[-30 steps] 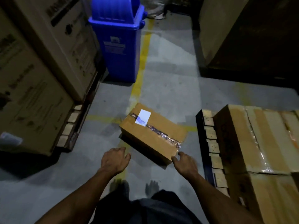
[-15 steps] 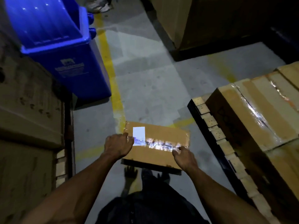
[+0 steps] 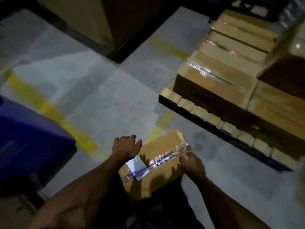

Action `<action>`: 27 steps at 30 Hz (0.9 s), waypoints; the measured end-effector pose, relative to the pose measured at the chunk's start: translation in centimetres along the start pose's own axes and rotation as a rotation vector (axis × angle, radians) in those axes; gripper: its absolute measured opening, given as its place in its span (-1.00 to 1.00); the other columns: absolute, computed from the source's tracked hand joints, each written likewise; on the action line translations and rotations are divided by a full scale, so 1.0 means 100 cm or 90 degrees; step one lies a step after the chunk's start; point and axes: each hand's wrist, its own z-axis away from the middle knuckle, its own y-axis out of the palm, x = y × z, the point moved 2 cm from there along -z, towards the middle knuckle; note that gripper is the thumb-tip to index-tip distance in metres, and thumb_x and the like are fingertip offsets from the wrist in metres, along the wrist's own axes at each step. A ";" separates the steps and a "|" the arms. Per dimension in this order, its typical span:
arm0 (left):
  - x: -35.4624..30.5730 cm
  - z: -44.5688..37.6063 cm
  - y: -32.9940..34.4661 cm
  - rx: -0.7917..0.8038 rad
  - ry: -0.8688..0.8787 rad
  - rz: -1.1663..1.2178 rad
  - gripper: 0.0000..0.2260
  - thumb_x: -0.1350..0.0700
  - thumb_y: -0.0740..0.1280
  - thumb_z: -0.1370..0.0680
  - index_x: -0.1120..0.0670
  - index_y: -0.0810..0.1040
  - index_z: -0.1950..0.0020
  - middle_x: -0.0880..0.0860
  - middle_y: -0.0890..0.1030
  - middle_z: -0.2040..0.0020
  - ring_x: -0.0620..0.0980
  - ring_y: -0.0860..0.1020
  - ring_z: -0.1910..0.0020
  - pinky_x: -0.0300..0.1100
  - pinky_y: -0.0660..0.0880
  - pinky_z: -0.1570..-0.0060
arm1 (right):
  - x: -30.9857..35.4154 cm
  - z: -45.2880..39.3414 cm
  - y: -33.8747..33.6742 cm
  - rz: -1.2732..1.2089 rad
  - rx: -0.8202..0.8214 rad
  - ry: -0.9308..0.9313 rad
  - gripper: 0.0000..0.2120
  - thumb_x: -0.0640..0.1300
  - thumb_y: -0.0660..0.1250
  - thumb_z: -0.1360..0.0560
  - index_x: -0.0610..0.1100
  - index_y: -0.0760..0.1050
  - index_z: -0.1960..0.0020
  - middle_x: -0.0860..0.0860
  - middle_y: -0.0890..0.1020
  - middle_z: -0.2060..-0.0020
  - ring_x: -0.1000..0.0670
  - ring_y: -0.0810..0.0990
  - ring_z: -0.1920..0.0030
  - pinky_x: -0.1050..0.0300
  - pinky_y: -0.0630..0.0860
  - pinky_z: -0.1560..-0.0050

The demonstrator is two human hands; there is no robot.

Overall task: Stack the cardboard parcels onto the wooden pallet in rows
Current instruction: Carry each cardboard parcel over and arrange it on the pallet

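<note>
A brown cardboard parcel [image 3: 162,164] with clear tape and a white label is held low in front of me, tilted, above the grey floor. My left hand [image 3: 126,147] presses its left end with the fingers spread. My right hand [image 3: 192,164] grips its right end by the tape. The wooden pallet [image 3: 198,111] lies to the right and carries several taped cardboard parcels [image 3: 214,83] in rows, with a further box on top at the far right. The held parcel is short of the pallet's near edge.
A blue bin [image 3: 24,138] stands at the left. A large cardboard carton [image 3: 92,19] on a dark base is at the back. Yellow floor lines [image 3: 49,109] cross the concrete between them. The picture is dim and blurred.
Both hands closed on the parcel and lifted it off the floor. The view has swung right, so the pallet is now closer and the blue bin has moved to the left edge.
</note>
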 end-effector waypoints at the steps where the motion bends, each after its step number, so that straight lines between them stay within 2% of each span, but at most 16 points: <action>1: 0.002 -0.015 0.003 0.014 0.031 -0.015 -0.50 -0.19 0.01 -0.66 0.08 0.43 -0.43 0.18 0.58 -0.29 0.17 0.52 -0.29 0.01 0.30 -0.32 | -0.001 0.001 0.008 -0.029 -0.009 0.031 -0.44 0.15 0.17 -0.62 -0.16 0.33 -0.49 -0.18 0.44 -0.42 -0.21 0.39 -0.41 -0.02 0.32 -0.36; 4: 0.007 -0.054 0.014 0.061 0.111 -0.034 -0.50 -0.19 0.02 -0.67 0.10 0.43 -0.42 0.19 0.57 -0.31 0.18 0.52 -0.29 0.00 0.31 -0.32 | -0.005 0.006 0.040 -0.146 -0.056 0.145 -0.41 0.20 0.15 -0.63 -0.16 0.30 -0.51 -0.18 0.41 -0.44 -0.21 0.36 -0.43 -0.05 0.29 -0.42; 7: 0.003 -0.089 0.026 0.093 0.160 0.002 -0.49 -0.19 0.05 -0.67 0.10 0.41 -0.46 0.19 0.54 -0.36 0.19 0.50 -0.33 -0.01 0.35 -0.30 | -0.008 0.017 0.078 -0.317 -0.120 0.254 -0.39 0.24 0.25 -0.57 -0.10 0.34 -0.49 -0.13 0.43 -0.44 -0.18 0.40 -0.42 -0.12 0.34 -0.41; 10: -0.003 -0.119 0.044 0.144 0.130 0.098 -0.44 -0.24 0.06 -0.65 0.09 0.34 -0.51 0.19 0.47 -0.43 0.22 0.44 -0.39 0.02 0.34 -0.33 | -0.011 0.022 0.110 -0.509 -0.181 0.336 -0.30 0.24 0.33 -0.53 -0.11 0.29 -0.52 -0.12 0.36 -0.48 -0.17 0.36 -0.45 -0.16 0.35 -0.41; 14: -0.011 -0.160 0.089 0.171 0.075 0.211 -0.37 -0.29 0.08 -0.63 0.13 0.31 -0.53 0.20 0.38 -0.50 0.23 0.37 -0.45 0.05 0.28 -0.39 | -0.028 0.001 0.154 -0.634 -0.227 0.413 -0.24 0.21 0.32 -0.55 -0.14 0.16 -0.59 -0.13 0.27 -0.53 -0.18 0.27 -0.50 -0.07 0.30 -0.43; 17: -0.018 -0.195 0.142 0.178 0.044 0.258 -0.34 -0.31 0.08 -0.62 0.16 0.37 -0.50 0.22 0.39 -0.49 0.24 0.37 -0.44 0.05 0.28 -0.39 | -0.050 -0.033 0.198 -0.679 -0.231 0.446 -0.24 0.21 0.29 -0.57 -0.14 0.11 -0.60 -0.12 0.23 -0.55 -0.18 0.25 -0.51 -0.03 0.27 -0.39; 23: -0.021 -0.258 0.251 0.194 0.013 0.276 -0.34 -0.33 0.10 -0.60 0.18 0.44 -0.43 0.23 0.48 -0.39 0.25 0.45 -0.34 -0.01 0.33 -0.28 | -0.095 -0.110 0.295 -0.748 -0.200 0.498 -0.23 0.17 0.30 -0.57 -0.16 0.08 -0.60 -0.16 0.22 -0.55 -0.23 0.26 -0.50 -0.09 0.28 -0.41; 27: -0.010 -0.288 0.304 0.230 0.016 0.288 -0.19 -0.44 0.13 -0.43 0.19 0.51 -0.35 0.24 0.56 -0.29 0.25 0.53 -0.25 0.08 0.43 -0.31 | -0.111 -0.137 0.349 -0.759 -0.212 0.524 -0.27 0.14 0.35 -0.55 -0.16 0.17 -0.56 -0.17 0.32 -0.50 -0.25 0.36 -0.44 -0.11 0.36 -0.38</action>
